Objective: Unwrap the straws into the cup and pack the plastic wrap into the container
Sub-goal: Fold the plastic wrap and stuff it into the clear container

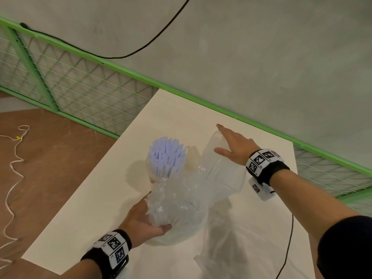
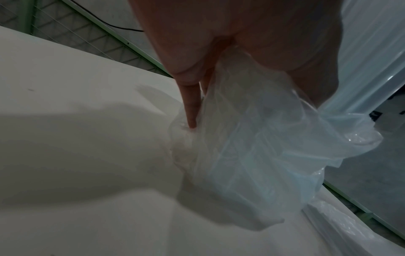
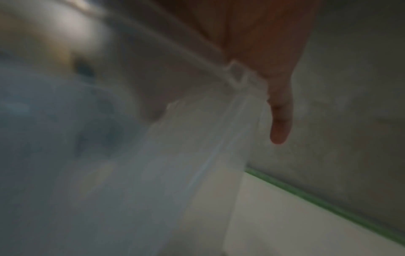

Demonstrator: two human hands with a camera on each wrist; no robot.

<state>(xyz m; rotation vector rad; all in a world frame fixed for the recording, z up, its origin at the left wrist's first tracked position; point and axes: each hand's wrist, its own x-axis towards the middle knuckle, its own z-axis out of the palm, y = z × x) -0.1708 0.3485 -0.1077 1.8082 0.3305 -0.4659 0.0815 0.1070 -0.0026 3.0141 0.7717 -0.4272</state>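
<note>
A clear cup (image 1: 159, 170) packed with pale blue straws (image 1: 166, 156) stands upright mid-table. Right of it is a clear plastic container (image 1: 221, 168), seemingly tilted. My right hand (image 1: 229, 146) lies across its top with fingers straight; the blurred right wrist view shows a straight finger (image 3: 280, 117) past the container's rim (image 3: 236, 72). In front of the cup, my left hand (image 1: 153, 214) grips a crumpled wad of clear plastic wrap (image 1: 179, 204), thumb beneath it. From the left wrist camera, fingers (image 2: 191, 107) dig into the wrap (image 2: 252, 147) just above the table.
A flat sheet of clear plastic (image 1: 231, 248) lies on the white table (image 1: 96, 208) near me. A black cable (image 1: 289, 234) crosses the table's right side. A green mesh fence (image 1: 80, 85) runs behind. Brown floor with a white cord (image 1: 12, 168) is to the left.
</note>
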